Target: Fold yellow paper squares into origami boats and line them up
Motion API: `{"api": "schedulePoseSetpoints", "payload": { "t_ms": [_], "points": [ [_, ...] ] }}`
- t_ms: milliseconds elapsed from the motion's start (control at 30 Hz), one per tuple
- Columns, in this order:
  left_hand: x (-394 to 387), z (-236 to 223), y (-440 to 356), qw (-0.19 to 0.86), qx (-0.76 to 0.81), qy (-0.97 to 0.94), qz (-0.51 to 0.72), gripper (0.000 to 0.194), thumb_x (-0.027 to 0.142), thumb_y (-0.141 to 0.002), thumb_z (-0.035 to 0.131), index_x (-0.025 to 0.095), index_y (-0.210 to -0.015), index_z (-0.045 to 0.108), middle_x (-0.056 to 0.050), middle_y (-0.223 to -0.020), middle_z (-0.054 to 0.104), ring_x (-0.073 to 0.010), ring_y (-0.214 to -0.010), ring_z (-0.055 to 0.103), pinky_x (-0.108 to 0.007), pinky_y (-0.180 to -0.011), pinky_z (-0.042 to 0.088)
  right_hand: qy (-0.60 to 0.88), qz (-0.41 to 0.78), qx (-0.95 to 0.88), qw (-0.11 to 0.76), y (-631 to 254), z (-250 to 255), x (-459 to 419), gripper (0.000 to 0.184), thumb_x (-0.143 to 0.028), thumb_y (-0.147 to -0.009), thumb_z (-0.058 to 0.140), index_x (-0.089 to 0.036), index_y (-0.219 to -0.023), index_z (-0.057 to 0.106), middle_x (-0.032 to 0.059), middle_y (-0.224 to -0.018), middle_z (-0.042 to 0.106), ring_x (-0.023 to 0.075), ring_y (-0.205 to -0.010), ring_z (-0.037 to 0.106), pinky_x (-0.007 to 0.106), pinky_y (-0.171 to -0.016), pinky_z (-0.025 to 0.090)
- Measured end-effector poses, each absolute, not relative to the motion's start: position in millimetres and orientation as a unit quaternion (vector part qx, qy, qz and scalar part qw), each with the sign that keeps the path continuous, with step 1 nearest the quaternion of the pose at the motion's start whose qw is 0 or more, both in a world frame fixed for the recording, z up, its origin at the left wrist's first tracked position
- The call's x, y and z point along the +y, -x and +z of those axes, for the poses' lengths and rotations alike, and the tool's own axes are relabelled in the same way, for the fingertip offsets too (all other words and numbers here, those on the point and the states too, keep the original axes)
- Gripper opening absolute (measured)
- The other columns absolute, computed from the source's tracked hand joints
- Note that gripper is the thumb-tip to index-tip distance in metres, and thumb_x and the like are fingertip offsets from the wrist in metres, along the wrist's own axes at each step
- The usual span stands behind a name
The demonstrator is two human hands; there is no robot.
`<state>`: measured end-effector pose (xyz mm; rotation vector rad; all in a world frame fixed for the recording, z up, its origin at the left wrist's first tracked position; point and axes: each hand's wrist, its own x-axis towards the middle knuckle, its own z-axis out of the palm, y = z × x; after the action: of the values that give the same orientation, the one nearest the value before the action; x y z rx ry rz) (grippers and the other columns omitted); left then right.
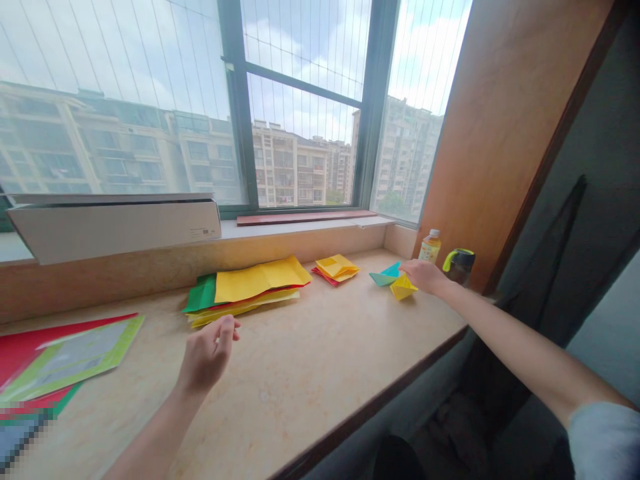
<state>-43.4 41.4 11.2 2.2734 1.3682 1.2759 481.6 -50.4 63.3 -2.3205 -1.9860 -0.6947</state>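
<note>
My right hand [426,276] reaches to the right end of the counter. Its fingertips are closed at the upper tip of a blue paper boat [384,276]. Just in front of that boat, below my fingers, sits a yellow paper boat [404,288]. My left hand [209,352] is loosely curled with nothing visible in it, by the front edge of a stack of creased paper sheets [260,280] in yellow, red and green. Between the hands, farther back, lies a smaller pile of folded yellow and red paper [337,267].
A juice bottle [430,247] and a dark cup with a green handle [459,265] stand behind my right hand. Red and green paper packs [85,353] lie at the left. A long white box [120,227] rests on the window sill. The counter's dark front edge [370,408] runs diagonally.
</note>
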Motion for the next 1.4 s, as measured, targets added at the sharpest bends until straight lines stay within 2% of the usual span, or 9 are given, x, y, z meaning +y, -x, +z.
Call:
{"api": "schedulePoseSetpoints", "payload": {
  "t_ms": [267,467,633,767,900,1000,1233,1300,1400],
  "points": [
    [45,7,44,0.104,0.479,-0.763,0.422,0.048,0.050,-0.091,0.035,0.020,-0.073,0.068,0.000,-0.063,0.070,-0.0186,-0.061,0.065,-0.026,-0.060,0.046,0.572,-0.190,-0.793,0.087,-327,30,-9,0.022,-0.015,-0.092,0.050,-0.018,-0.095,0.072,0.0088,-0.096,0.072,0.0216,-0.097,0.062,0.034,-0.090,0.042],
    [42,8,47,0.107,0.480,-0.752,0.439,0.047,0.047,-0.093,0.036,0.020,-0.070,0.067,-0.001,-0.060,0.069,-0.0196,-0.061,0.066,-0.027,-0.060,0.048,0.586,-0.154,-0.770,0.200,-240,3,57,0.025,-0.013,-0.092,0.048,-0.018,-0.100,0.071,0.0113,-0.102,0.071,0.0239,-0.099,0.063,0.035,-0.089,0.044],
    [45,3,48,0.121,0.468,-0.754,0.444,0.046,0.046,-0.095,0.036,0.020,-0.070,0.065,-0.001,-0.057,0.066,-0.0194,-0.057,0.064,-0.027,-0.058,0.047,0.622,-0.096,-0.732,0.262,-253,-24,85,0.041,-0.020,-0.089,0.055,-0.023,-0.129,0.061,0.0125,-0.131,0.062,0.0277,-0.120,0.058,0.041,-0.099,0.045],
    [50,-3,45,0.135,0.470,-0.762,0.426,0.045,0.044,-0.096,0.036,0.019,-0.071,0.064,-0.003,-0.059,0.066,-0.0200,-0.060,0.065,-0.028,-0.061,0.047,0.636,-0.033,-0.711,0.297,-278,-46,95,0.055,-0.016,-0.084,0.058,-0.024,-0.139,0.055,0.0145,-0.146,0.050,0.0310,-0.133,0.048,0.046,-0.109,0.038],
    [48,-4,43,0.147,0.471,-0.763,0.417,0.046,0.044,-0.096,0.036,0.019,-0.069,0.063,-0.003,-0.058,0.064,-0.0196,-0.059,0.063,-0.027,-0.059,0.045,0.624,0.007,-0.714,0.316,-279,-57,104,0.050,-0.024,-0.088,0.055,-0.025,-0.138,0.057,0.0119,-0.139,0.058,0.0292,-0.131,0.052,0.045,-0.108,0.042],
    [48,-3,44,0.128,0.470,-0.770,0.411,0.044,0.042,-0.096,0.036,0.019,-0.070,0.063,-0.003,-0.059,0.065,-0.0186,-0.059,0.063,-0.027,-0.060,0.045,0.602,0.015,-0.721,0.345,-271,-60,106,0.047,-0.026,-0.089,0.053,-0.020,-0.135,0.059,0.0134,-0.139,0.058,0.0289,-0.130,0.053,0.044,-0.108,0.042],
    [50,1,57,0.077,0.502,-0.754,0.416,0.040,0.042,-0.095,0.041,0.020,-0.070,0.063,-0.003,-0.067,0.069,-0.0185,-0.068,0.066,-0.023,-0.056,0.045,0.571,-0.008,-0.673,0.470,-272,-40,92,0.043,-0.031,-0.096,0.041,-0.012,-0.128,0.063,0.0171,-0.136,0.060,0.0276,-0.130,0.053,0.044,-0.113,0.037],
    [49,2,56,0.078,0.507,-0.747,0.423,0.040,0.042,-0.094,0.042,0.020,-0.070,0.064,-0.003,-0.067,0.069,-0.0183,-0.068,0.066,-0.023,-0.056,0.046,0.562,0.018,-0.604,0.565,-276,-34,90,0.042,-0.039,-0.096,0.043,-0.014,-0.122,0.065,0.0168,-0.131,0.064,0.0283,-0.123,0.059,0.044,-0.107,0.044],
    [46,3,53,0.079,0.513,-0.738,0.432,0.038,0.043,-0.093,0.043,0.020,-0.073,0.066,-0.002,-0.065,0.070,-0.0183,-0.065,0.067,-0.022,-0.055,0.047,0.559,0.085,-0.487,0.666,-283,-33,91,0.047,-0.049,-0.093,0.048,-0.014,-0.122,0.059,0.0180,-0.119,0.069,0.0281,-0.102,0.070,0.042,-0.087,0.057]
  ]
}}
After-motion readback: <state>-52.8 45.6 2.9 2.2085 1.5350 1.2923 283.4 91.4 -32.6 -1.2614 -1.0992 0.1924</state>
